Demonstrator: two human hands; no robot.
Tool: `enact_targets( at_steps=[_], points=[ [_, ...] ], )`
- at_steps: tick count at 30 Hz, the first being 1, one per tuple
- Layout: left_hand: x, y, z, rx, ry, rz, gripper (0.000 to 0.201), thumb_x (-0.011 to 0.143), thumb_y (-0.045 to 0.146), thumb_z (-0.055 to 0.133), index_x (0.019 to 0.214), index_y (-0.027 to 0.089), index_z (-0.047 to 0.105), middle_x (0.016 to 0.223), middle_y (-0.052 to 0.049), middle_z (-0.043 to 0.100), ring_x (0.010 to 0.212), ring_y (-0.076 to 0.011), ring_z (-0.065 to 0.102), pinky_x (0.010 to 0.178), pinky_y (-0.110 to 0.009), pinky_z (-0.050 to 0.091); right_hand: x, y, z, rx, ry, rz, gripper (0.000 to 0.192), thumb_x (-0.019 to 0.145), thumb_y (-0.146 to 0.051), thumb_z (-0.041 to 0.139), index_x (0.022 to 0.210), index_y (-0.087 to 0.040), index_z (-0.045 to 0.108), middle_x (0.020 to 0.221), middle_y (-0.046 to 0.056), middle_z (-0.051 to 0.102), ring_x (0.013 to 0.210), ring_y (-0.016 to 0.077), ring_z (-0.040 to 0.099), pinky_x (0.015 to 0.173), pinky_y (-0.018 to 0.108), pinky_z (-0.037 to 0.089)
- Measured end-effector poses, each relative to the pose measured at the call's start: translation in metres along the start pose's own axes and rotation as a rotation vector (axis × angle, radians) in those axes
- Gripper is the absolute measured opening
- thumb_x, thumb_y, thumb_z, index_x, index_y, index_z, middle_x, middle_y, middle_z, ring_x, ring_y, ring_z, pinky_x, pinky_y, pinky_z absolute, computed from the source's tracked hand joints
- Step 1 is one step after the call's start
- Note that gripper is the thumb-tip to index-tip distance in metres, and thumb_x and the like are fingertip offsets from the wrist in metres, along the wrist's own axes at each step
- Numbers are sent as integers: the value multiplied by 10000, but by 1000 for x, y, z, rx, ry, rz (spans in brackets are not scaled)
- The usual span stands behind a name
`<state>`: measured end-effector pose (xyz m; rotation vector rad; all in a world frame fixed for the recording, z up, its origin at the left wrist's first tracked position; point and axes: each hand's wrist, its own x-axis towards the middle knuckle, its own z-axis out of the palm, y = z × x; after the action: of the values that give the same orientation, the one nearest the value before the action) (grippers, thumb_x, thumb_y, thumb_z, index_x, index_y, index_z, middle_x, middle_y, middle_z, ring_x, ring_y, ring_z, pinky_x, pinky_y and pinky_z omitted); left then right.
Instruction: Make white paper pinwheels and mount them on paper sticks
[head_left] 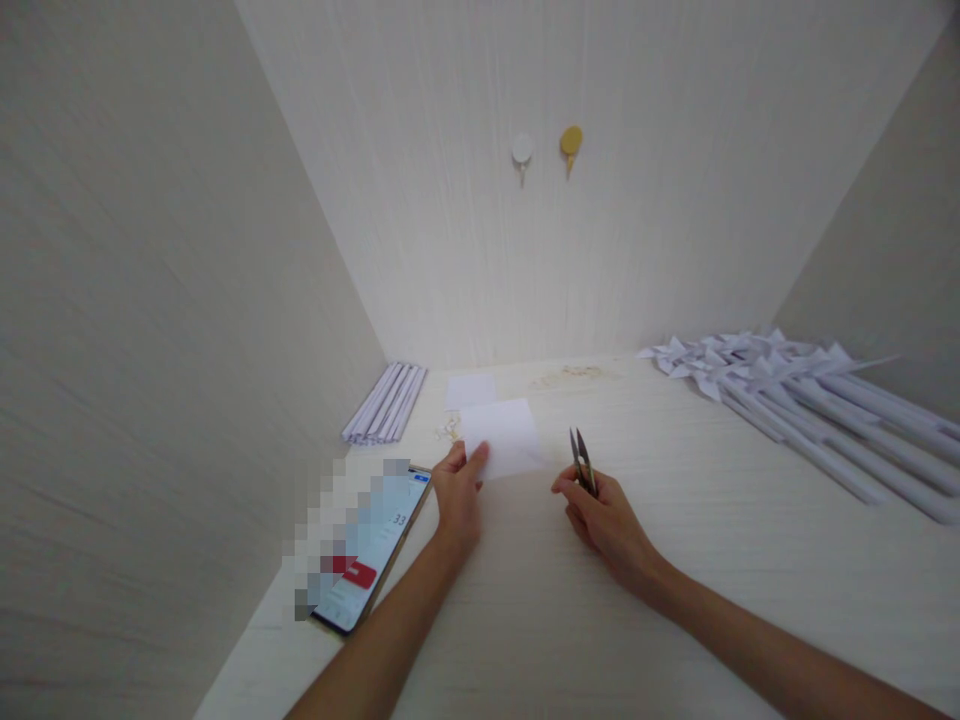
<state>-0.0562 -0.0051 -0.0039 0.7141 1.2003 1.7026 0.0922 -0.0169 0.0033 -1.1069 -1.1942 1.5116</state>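
Two hands: both of yours are over the pale table (675, 560), each arm reaching in from the near edge.
Left hand: your left hand (457, 495) pinches the near left corner of a white paper sheet (502, 436), which lies on the table just ahead of you.
Right hand: your right hand (604, 520) is clenched around small thread snips (582, 462), blades pointing away from you, just right of the sheet.
Beside you: a phone (367, 555) lies left of your left forearm.
Further back: a second paper square (471, 390), a bundle of rolled paper sticks (386, 402) at the left wall, paper pinwheels (795, 400) piled at right.
Wall: two hooks (546, 150).
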Motion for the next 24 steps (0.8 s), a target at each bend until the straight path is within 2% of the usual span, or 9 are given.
enact_targets(
  at_steps=[3,6,11,16,19,24],
  points=[
    [-2,1,1,-32,48,-59,281,544,312,653,774,164,590,712,2,602,600,-110,536,524,-205,355,0,1,0,-24,15,-9,206,677,-359,522,676,-164,457,324,-132,236,271,17,191,269,144,112],
    [-9,0,6,-7,42,-93,269,545,320,652,750,159,589,705,-3,605,613,-112,538,514,-197,347,1,3,1,-48,30,-40,267,647,-391,571,714,-157,461,349,-125,274,287,15,200,275,147,116],
    [-20,-2,13,48,-112,-88,233,559,321,646,716,158,596,634,15,588,504,-79,485,444,-178,303,3,5,0,52,74,-71,295,610,-390,610,676,-172,422,368,-121,287,291,15,215,269,144,137],
    [-16,0,13,227,-178,9,204,562,324,636,545,132,570,400,63,439,354,-36,316,368,-176,213,5,1,-5,229,165,-63,266,609,-355,611,673,-192,411,323,-143,241,258,11,166,243,126,112],
    [-16,2,14,335,-253,12,232,570,308,619,459,131,518,371,56,424,342,-42,329,357,-182,217,8,-1,-7,316,209,-61,260,595,-322,626,663,-195,410,327,-144,245,259,9,177,243,115,121],
    [-19,1,17,411,-361,8,211,580,268,602,446,133,510,347,52,424,321,-45,336,345,-184,220,8,-4,-9,433,238,-94,227,605,-287,629,650,-194,428,348,-137,235,267,7,171,249,112,114]
  ],
)
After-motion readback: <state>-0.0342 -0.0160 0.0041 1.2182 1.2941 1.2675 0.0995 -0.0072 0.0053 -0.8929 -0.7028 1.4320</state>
